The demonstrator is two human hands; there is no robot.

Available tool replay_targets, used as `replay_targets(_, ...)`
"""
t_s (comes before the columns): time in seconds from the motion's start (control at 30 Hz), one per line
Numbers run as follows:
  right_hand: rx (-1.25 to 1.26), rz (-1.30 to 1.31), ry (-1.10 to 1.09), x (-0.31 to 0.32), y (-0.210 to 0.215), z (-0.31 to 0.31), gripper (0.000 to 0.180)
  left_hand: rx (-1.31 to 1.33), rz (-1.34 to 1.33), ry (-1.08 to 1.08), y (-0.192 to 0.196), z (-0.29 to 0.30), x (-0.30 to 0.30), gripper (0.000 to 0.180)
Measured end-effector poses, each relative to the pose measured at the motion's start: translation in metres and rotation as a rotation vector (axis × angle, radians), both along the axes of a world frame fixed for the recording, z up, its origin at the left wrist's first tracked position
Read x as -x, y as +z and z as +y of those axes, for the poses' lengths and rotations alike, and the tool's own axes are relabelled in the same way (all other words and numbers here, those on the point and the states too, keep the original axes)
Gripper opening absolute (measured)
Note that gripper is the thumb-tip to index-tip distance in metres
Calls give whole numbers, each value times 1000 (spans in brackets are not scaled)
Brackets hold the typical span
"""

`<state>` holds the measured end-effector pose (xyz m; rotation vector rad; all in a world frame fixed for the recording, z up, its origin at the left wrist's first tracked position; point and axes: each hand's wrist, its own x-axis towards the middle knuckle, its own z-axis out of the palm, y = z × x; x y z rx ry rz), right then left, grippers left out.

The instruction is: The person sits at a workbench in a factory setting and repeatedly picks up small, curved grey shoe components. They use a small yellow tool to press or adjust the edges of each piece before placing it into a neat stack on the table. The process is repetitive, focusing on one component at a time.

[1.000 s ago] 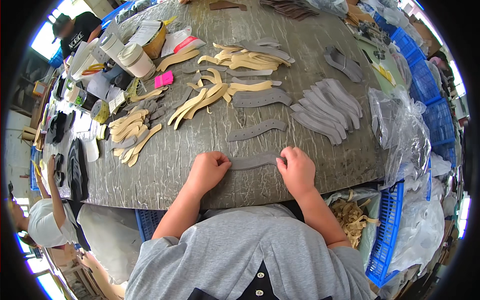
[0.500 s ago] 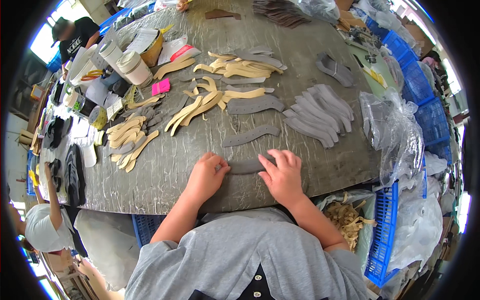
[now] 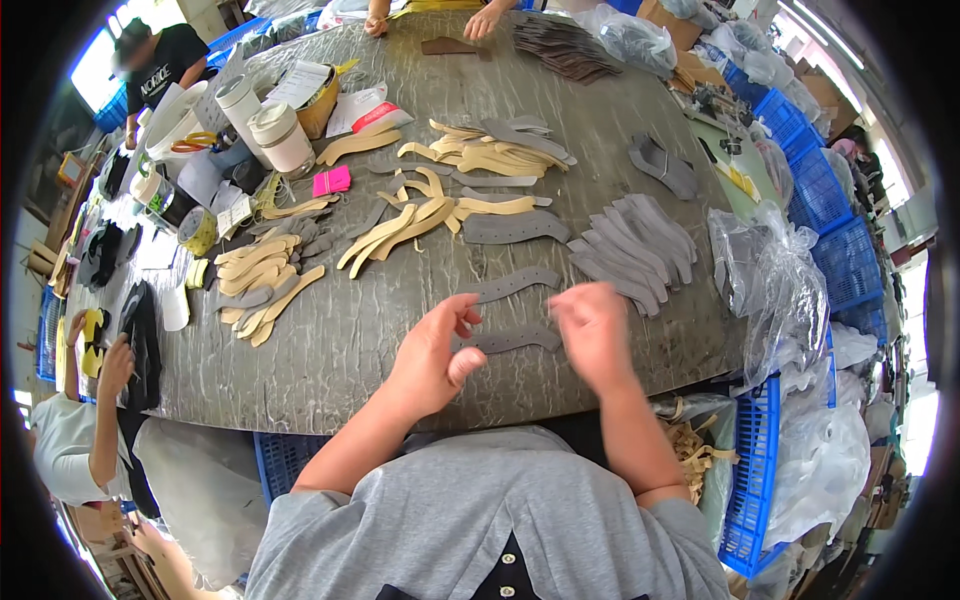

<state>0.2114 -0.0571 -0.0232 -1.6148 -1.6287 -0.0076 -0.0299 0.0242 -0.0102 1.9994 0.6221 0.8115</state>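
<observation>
A grey curved strip with a row of small holes (image 3: 515, 341) lies on the table between my hands. My left hand (image 3: 432, 352) is at its left end with thumb and fingers apart, holding nothing. My right hand (image 3: 597, 338) is raised just past the strip's right end, its fingers blurred by motion. A second grey holed strip (image 3: 520, 284) lies farther up, partly behind my left fingertips. Beyond it is a wider grey holed piece (image 3: 515, 228). To the right, several grey strips are fanned out in a stack (image 3: 640, 250).
Tan strips (image 3: 485, 150) lie in loose piles, with another pile (image 3: 255, 265) at left. White containers (image 3: 280, 140) and a pink pad (image 3: 331, 181) stand beyond. Clear plastic bags (image 3: 770, 280) hang over the right edge. A person's hand (image 3: 484, 20) is at the far edge.
Both hands have come off the near strip, now lying flat with its holes showing. My right hand has risen and blurred; the left has opened. Another person's hands have appeared at the far edge.
</observation>
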Motion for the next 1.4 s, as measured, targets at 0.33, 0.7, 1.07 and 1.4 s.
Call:
replay_targets(0.33, 329, 516, 355, 109, 23, -2, 11, -396, 79, -68, 4, -5, 13, 105)
replay_targets(0.7, 586, 889, 425, 151, 31, 16, 11, 160, -375, -159, -11, -1, 56, 111)
replay_targets(1.07, 525, 352, 376, 183, 77, 45, 11, -196, -193, 52, 0, 21, 81, 114)
replay_targets(1.4, 583, 349, 419, 185, 62, 58, 11, -146, -169, 52, -8, 28, 90, 109)
